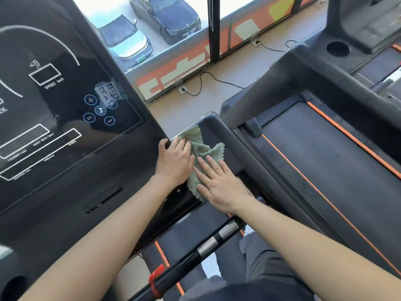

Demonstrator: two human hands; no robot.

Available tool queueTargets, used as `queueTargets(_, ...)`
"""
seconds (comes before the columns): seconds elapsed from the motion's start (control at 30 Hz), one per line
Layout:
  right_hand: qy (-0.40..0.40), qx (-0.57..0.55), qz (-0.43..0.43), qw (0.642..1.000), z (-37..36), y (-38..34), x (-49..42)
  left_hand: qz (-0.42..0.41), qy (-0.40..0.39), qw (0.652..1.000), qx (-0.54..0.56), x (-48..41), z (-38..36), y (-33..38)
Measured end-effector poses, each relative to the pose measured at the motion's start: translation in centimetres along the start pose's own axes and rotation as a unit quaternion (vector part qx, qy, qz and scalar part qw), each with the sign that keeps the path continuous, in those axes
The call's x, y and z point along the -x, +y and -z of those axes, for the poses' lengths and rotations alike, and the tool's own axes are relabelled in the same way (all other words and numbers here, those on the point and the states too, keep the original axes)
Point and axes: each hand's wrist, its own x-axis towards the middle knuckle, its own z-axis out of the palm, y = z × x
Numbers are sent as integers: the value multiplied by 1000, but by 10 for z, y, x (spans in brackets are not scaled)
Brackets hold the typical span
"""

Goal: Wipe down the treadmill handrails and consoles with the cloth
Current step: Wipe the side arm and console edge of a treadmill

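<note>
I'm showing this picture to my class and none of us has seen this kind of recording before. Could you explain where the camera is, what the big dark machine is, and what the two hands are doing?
There is one picture, taken by a wide-angle camera worn on the person's head, looking down along both bare arms. The dark panel with white markings is a treadmill console. A second treadmill's belt, edged in orange, lies to the right. Through the window, parked cars show outside. A green cloth lies on the console's right side ledge. The left hand grips the cloth's upper part with curled fingers, its thumb at the console's edge. The right hand lies flat, fingers spread, pressing the cloth down. Below, a black handrail carries metal sensor pads.
</note>
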Motion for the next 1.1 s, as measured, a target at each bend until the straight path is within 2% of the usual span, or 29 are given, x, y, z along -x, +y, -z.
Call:
queueTargets(0.13, 9, 16, -35, 999, -1, 8, -2, 9, -14, 1000, -16, -10, -4, 11)
queueTargets(0.33, 6, 61, -98, 993, 15, 36, -8, 6, -33, 998, 55, -40, -2, 28)
queueTargets(0.5, 0, 80, -144, 986, 19, 58, 7, -45, -49, 987, 145, -58, -1, 52)
queueTargets(0.63, -2, 62, -169, 984, 15, 65, 33, -95, -35, 986, 129, -33, -10, 60)
queueTargets(0.8, 54, 83, -143, 985, -12, 68, 72, -119, 16, 986, 119, 12, -23, 81)
queueTargets(1.0, 55, 47, -188, 980, -14, 58, 114, -144, 18, 983, 116, 32, -23, 105)
queueTargets(1.1, 145, -6, -219, 965, -17, 51, 133, -175, 4, 965, 196, 28, -9, 117)
